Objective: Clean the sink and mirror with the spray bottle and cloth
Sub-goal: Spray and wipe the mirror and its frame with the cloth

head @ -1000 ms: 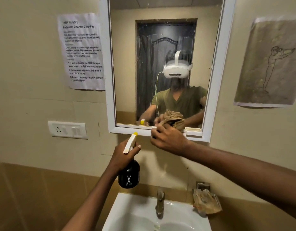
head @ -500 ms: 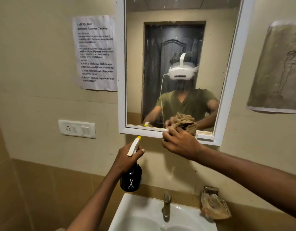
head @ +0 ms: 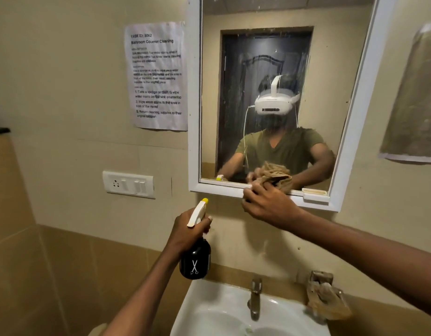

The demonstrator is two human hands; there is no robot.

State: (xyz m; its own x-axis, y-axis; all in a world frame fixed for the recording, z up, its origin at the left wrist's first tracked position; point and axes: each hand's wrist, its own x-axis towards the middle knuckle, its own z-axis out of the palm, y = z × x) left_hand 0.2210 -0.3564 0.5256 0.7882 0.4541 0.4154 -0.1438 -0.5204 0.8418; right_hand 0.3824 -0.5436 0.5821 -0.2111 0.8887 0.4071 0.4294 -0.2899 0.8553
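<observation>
Since a second ago the whole scene has slid rightward and down in the view: the mirror (head: 277, 93) and the printed task sheet (head: 158, 76) now sit further right, and more of the left wall shows. The hands themselves have kept their places against the mirror; the right hand (head: 268, 207) is still at the bottom edge of the frame, the left hand (head: 187, 231) still below and to its left.

The brown cloth (head: 282, 183) is bunched in the right hand's grip, fingers curled round it, and pressed against the lower part of the glass just above the white frame; much of what shows of it is its reflection. The glass carries streaks and specks in its upper part.

The left hand's grip is clenched round the neck of the black spray bottle (head: 195, 260), which has a white scissors mark on its body, a white trigger head and a yellow nozzle tip pointing up toward the mirror frame. The bottle hangs above the left rim of the white sink (head: 209, 309), apart from it.

Behind the basin stands a metal tap (head: 255, 299). To its right a wall-mounted soap holder (head: 326, 294) carries a crumpled brownish thing. A white switch plate (head: 128, 184) is on the wall left of the mirror, and a drawing on paper (head: 413, 98) hangs at the right.
</observation>
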